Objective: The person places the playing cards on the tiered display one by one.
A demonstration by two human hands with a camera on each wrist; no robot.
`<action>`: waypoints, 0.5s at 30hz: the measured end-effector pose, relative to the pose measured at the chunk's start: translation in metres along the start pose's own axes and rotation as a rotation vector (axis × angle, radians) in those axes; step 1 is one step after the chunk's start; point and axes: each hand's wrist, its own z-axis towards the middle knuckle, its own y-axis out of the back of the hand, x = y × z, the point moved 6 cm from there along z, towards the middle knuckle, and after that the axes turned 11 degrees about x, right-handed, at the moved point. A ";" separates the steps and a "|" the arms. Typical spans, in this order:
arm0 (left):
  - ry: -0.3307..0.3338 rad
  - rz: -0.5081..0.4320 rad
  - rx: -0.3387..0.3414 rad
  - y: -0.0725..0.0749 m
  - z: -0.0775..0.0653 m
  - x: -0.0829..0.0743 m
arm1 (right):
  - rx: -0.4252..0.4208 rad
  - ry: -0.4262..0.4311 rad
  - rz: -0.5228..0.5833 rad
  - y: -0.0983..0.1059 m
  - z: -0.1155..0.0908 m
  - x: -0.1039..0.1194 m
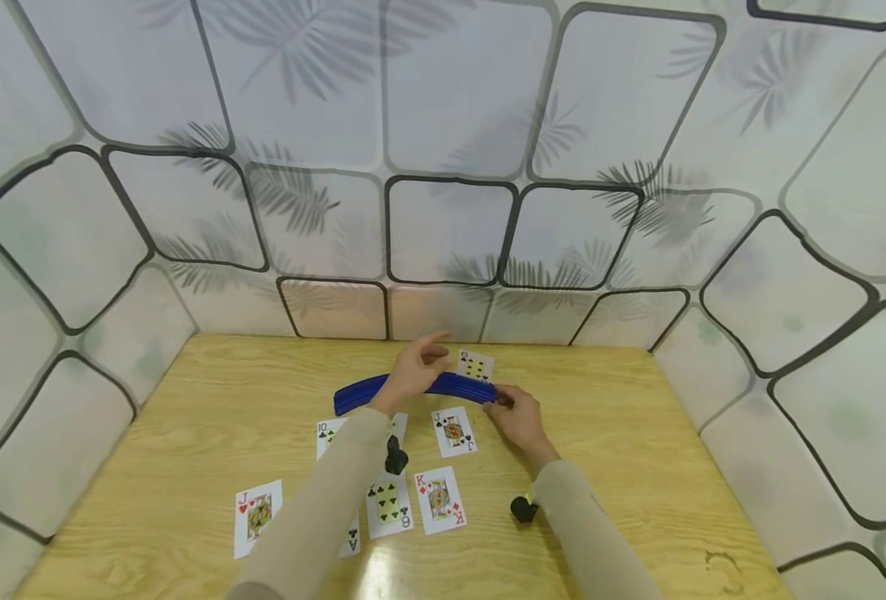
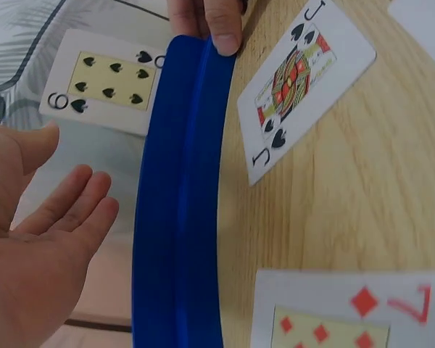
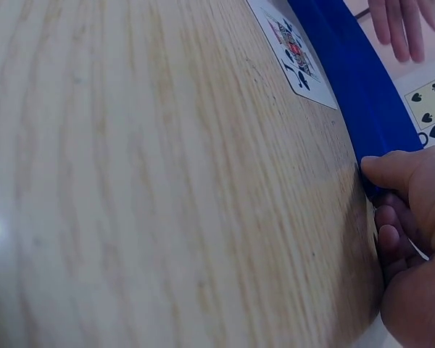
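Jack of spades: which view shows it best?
Left wrist: the jack of spades appears large, its spades and both Js readable. Head shows it whole but small; right wrist shows it obliquely, cropped at top.

Head view: left arm (image 1: 318, 500) comes in from the bottom edge left of center, angled up-right, pale sleeve to the wrist. Left hand (image 1: 412, 372) just below frame center; left-wrist view has it at the left edge, fingers (image 2: 90, 225) extended, thumb (image 2: 38, 148) apart. Right arm (image 1: 600, 533) enters bottom right, angled up-left, same sleeve. Right hand (image 1: 519, 417) right of center, lower half, thumb and curled fingers pinching.
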 end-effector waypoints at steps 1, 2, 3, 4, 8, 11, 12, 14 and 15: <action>0.000 0.001 -0.005 0.004 -0.002 0.000 | 0.003 0.000 0.001 0.000 0.000 0.000; -0.001 0.004 -0.015 0.008 -0.004 0.000 | 0.006 -0.005 0.004 0.000 -0.001 0.000; -0.011 0.010 -0.025 0.012 -0.006 0.000 | 0.009 -0.007 0.007 0.000 -0.001 0.001; -0.019 0.015 -0.033 0.017 -0.008 0.000 | 0.009 -0.007 0.009 0.000 -0.001 0.000; -0.041 0.044 -0.075 0.036 -0.020 0.001 | 0.012 -0.008 0.010 0.001 -0.002 0.001; -0.042 0.074 -0.106 0.051 -0.030 0.005 | 0.014 -0.012 0.005 0.001 -0.002 0.001; -0.038 0.084 -0.114 0.056 -0.035 0.006 | 0.012 -0.014 0.003 0.001 -0.002 0.002; -0.028 0.112 -0.134 0.067 -0.044 0.010 | 0.004 -0.017 0.005 -0.001 -0.002 0.002; -0.019 0.125 -0.147 0.072 -0.049 0.012 | 0.008 -0.014 0.009 -0.002 -0.001 0.003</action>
